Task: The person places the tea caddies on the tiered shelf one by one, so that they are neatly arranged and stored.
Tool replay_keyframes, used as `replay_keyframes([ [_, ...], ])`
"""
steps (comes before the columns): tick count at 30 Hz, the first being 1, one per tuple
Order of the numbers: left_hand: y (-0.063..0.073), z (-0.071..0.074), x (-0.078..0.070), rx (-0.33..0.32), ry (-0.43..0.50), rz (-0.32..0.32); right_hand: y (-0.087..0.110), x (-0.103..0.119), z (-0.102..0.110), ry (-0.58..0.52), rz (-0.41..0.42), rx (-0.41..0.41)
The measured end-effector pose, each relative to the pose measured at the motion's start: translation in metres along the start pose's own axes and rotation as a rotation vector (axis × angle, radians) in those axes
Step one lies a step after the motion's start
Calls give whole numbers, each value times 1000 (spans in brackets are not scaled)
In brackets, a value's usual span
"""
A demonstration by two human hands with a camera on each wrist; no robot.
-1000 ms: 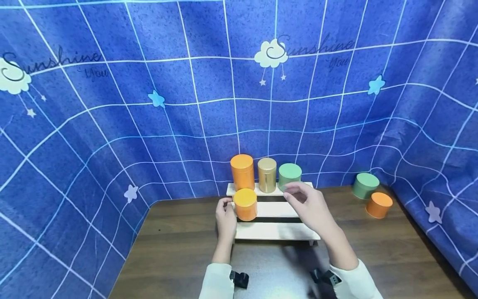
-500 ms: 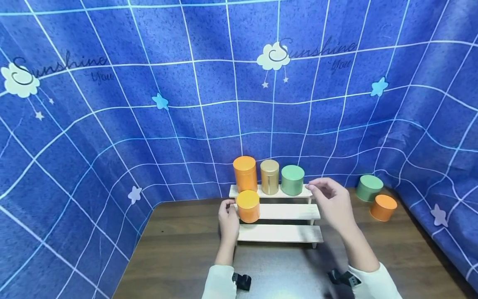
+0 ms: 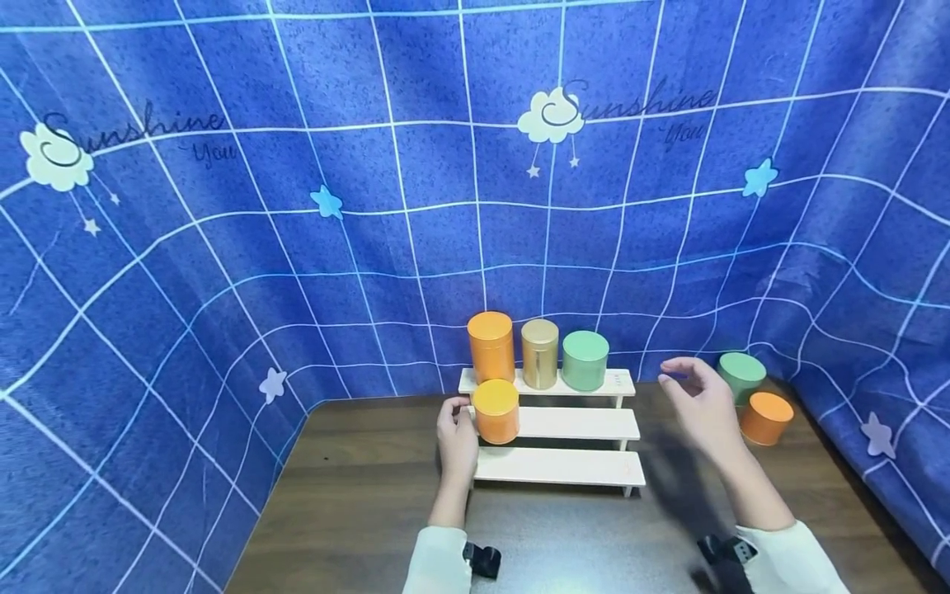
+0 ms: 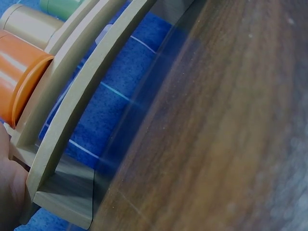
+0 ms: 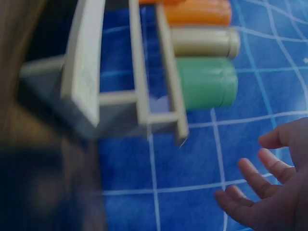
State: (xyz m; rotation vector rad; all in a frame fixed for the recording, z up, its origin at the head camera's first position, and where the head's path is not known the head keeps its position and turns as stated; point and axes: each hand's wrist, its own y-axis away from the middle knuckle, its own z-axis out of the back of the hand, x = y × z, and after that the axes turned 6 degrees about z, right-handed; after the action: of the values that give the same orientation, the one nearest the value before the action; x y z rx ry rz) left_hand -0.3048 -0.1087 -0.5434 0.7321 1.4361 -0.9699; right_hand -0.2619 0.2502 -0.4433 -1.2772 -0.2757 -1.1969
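Note:
A white three-tier stepped rack [image 3: 561,467] stands on the table. On its top tier sit a tall orange tin [image 3: 491,350], a slim gold tin [image 3: 540,355] and a green tin [image 3: 585,361]. A shorter orange tin [image 3: 497,412] is on the middle tier at the left end. My left hand [image 3: 458,445] grips the rack's left end beside that tin; in the left wrist view part of the hand [image 4: 12,187] shows against the rack's side. Right of the rack, my right hand [image 3: 703,410] is in the air with nothing in it, fingers loosely bent and spread in the right wrist view.
Another green tin [image 3: 742,375] and a short orange tin [image 3: 767,419] stand at the table's back right, just beyond my right hand. A blue gridded curtain [image 3: 416,247] hangs behind and beside the brown wooden table [image 3: 356,487].
My right hand has moved right, away from the green tin on the top tier, toward the two tins at the right. My left hand has stayed at the rack's left end.

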Motion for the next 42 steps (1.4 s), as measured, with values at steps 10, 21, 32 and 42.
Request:
replay_keyframes([
  [10, 0, -2, 0, 9, -11, 9, -1, -44, 19, 295, 31, 60],
  [21, 1, -6, -4, 13, 12, 3, -6, -63, 38, 320, -276, -4],
  [32, 0, -6, -3, 17, 20, 2, -8, -80, 51, 294, -404, 18],
  [42, 2, 0, -3, 22, 19, 23, -3, -100, 56, 378, -426, 78],
])
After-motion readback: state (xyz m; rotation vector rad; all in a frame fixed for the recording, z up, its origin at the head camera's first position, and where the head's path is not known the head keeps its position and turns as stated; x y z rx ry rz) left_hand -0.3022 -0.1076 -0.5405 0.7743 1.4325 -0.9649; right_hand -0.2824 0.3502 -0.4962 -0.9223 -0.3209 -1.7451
